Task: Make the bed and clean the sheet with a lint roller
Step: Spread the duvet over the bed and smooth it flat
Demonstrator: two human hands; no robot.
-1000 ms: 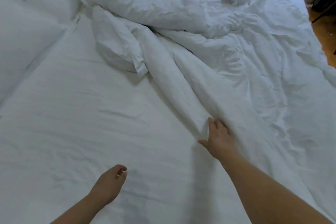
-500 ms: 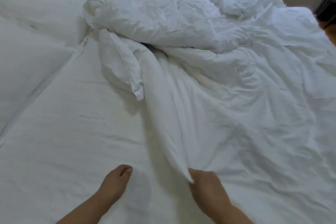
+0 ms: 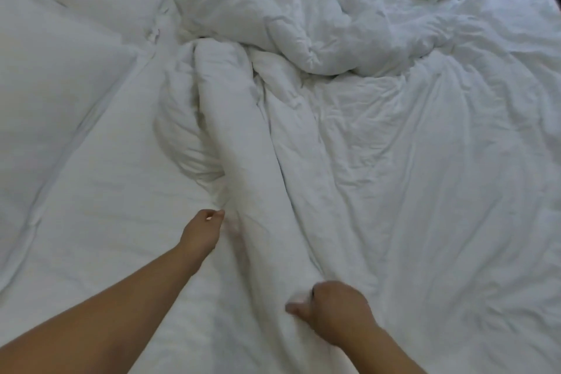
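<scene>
With the duvet (image 3: 349, 136) edge clenched in the right hand (image 3: 335, 310) and its fold just beside the loosely curled, empty left hand (image 3: 202, 231), a second grip should be taken there so the bunched far side is drawn evenly over the sheet (image 3: 100, 206).

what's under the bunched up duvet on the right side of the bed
Only the white fitted sheet shows, running under the duvet at its left edge. Whatever lies under the rest of the duvet is covered and cannot be seen.
</scene>
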